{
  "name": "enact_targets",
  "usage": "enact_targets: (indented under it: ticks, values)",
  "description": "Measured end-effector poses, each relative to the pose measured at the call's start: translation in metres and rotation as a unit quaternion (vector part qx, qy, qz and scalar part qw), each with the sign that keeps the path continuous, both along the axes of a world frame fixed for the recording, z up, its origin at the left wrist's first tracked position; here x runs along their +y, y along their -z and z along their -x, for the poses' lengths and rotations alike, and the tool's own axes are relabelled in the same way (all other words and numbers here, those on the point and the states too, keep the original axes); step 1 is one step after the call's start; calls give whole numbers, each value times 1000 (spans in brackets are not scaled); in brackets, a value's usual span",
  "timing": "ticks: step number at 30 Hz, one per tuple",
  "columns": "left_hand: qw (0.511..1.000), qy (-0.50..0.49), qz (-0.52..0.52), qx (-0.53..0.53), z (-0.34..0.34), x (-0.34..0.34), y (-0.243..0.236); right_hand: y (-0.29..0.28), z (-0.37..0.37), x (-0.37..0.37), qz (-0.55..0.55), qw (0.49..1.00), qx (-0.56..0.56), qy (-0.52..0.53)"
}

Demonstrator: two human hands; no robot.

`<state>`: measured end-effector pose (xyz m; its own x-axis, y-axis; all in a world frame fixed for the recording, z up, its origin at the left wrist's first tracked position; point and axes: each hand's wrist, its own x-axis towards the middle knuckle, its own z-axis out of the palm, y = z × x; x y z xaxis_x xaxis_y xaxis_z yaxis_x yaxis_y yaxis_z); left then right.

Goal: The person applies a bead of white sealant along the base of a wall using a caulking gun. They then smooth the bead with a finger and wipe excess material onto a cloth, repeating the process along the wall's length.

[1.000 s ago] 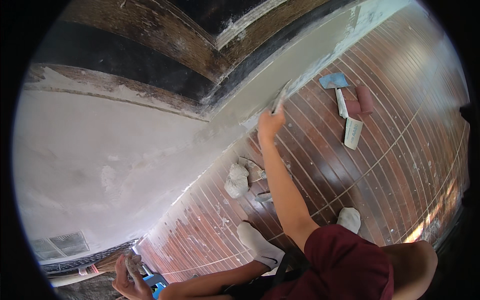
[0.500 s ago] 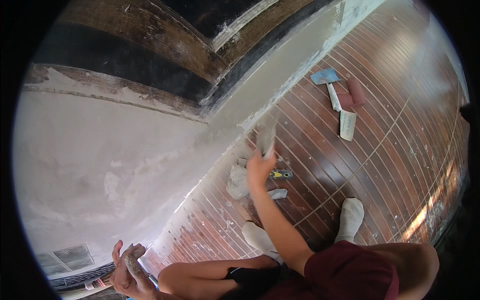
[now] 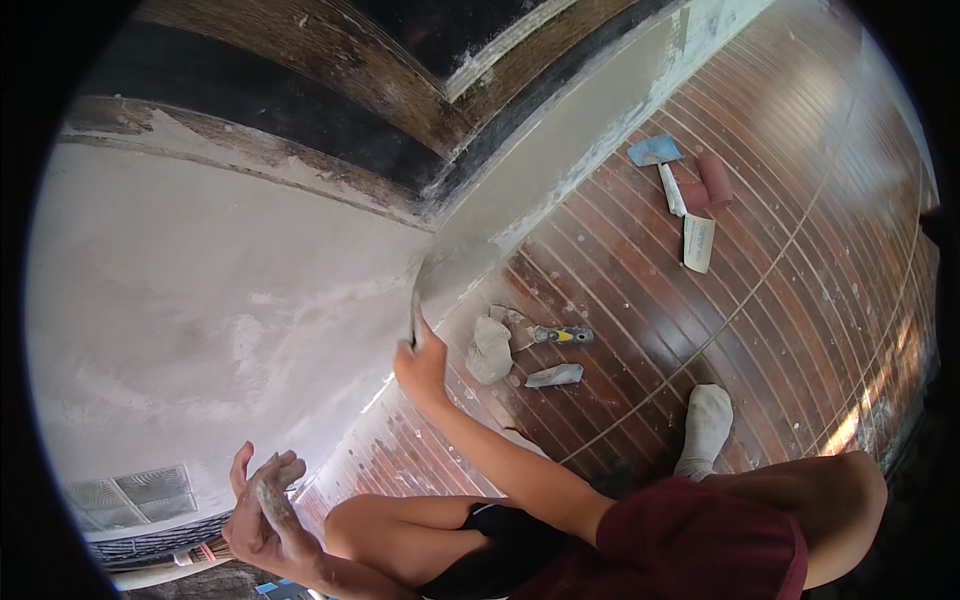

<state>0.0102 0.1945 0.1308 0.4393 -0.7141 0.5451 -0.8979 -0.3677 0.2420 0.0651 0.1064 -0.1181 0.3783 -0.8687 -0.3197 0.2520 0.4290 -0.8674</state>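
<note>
My right hand (image 3: 421, 370) is closed around the handle of a putty knife (image 3: 416, 312). The blade, seen nearly edge-on, meets the pale plastered wall (image 3: 330, 240) close to its corner. Farther left, my left hand (image 3: 262, 515) is raised in front of the wall, fingers apart and half curled. Grey, putty-like material coats its thumb side; whether a separate lump lies there is hard to make out. To the right of my right hand, on the floor, are a pale lump (image 3: 489, 350), a scraper with a black and yellow handle (image 3: 564, 335) and a grey scrap (image 3: 555, 375).
A blue piece (image 3: 655, 150), a white strip (image 3: 671, 190), a reddish roll (image 3: 713, 180) and a printed card (image 3: 698, 244) lie farther off on the striped brown floor (image 3: 740, 300). Dark wooden framing (image 3: 300, 60) runs above the wall. A vent (image 3: 135, 497) sits low at left.
My right hand has swung left from above the floor to the wall, bringing the putty knife against it. The scraper on the floor is now uncovered. My left hand stays raised and half curled.
</note>
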Motion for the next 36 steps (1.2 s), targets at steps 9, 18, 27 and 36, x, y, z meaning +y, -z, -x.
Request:
enact_targets:
  ticks: [9, 18, 27, 36]
  values:
    - [988, 30, -124, 82, -1, -5, -17, 93, 142, -69, -345, 854, -386, -45]
    - [846, 143, -420, 295, -74, -34, 74, 84, 202, -111, -282, 897, -334, -59]
    - [888, 48, -363, 277, -85, -34, 330, 110, 237, -124, -258, 937, -226, -67]
    - [956, -34, -169, 240, -50, -65, 370, 97, 249, -128, -232, 946, -226, -23]
